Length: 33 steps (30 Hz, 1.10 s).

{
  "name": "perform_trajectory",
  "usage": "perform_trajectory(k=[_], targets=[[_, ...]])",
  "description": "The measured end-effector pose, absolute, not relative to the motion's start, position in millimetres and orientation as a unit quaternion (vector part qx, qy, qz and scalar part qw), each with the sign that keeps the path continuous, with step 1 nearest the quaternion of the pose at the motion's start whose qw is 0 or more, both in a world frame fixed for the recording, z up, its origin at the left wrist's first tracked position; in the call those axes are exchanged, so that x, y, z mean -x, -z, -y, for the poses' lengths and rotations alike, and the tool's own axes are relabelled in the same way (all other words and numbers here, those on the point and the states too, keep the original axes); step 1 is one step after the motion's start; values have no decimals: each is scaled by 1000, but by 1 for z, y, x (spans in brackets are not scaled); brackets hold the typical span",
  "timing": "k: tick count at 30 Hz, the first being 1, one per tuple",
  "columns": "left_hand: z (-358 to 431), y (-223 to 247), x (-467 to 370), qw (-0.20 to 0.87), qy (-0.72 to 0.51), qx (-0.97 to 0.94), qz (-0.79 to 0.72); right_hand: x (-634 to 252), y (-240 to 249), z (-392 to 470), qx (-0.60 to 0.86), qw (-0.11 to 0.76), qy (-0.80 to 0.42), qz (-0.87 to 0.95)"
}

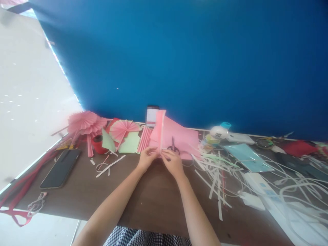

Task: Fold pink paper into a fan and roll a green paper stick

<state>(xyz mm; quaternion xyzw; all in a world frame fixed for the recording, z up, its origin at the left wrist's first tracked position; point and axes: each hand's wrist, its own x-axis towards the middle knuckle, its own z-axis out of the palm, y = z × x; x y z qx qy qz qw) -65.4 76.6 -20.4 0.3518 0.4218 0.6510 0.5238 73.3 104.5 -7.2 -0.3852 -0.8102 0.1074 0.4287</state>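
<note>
Both hands meet at the lower end of a folded pink paper strip [161, 131] that stands up from the table. My left hand [148, 158] pinches its left side, and my right hand [172, 162] pinches its right side close by. Behind them lies a larger pink paper sheet [184, 135], with dark scissors [173, 146] on it just beyond my right fingers. A pleated pink paper piece [145, 138] rests to the left of my left hand. The fingertips partly hide the strip's lower end.
Pink paper fans [85, 123], a red pot [98, 146] and green paper [129, 143] stand at the back left. A phone [60, 169] lies at left. Paper offcuts [216, 171], a blue packet [248, 158], white cables [302, 184] and a power strip [266, 191] crowd the right. A blue wall [184, 61] rises behind.
</note>
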Motion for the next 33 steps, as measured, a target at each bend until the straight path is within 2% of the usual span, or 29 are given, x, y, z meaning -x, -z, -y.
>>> perform_trajectory(k=[4, 10, 17, 22, 33], targets=[[-76, 21, 64, 483, -649, -374, -454, -68, 9, -103, 391, 444, -118, 798], [-74, 15, 63, 498, -645, -362, -452, -64, 12, -103, 393, 441, -135, 795], [-75, 16, 62, 460, -672, -368, -449, -60, 12, -100, 402, 472, -181, 763], [-74, 15, 60, 470, -684, -370, -417, -58, 5, -97, 398, 472, -217, 756], [-72, 17, 59, 431, -667, -428, -431, -60, 5, -98, 372, 458, -213, 779]])
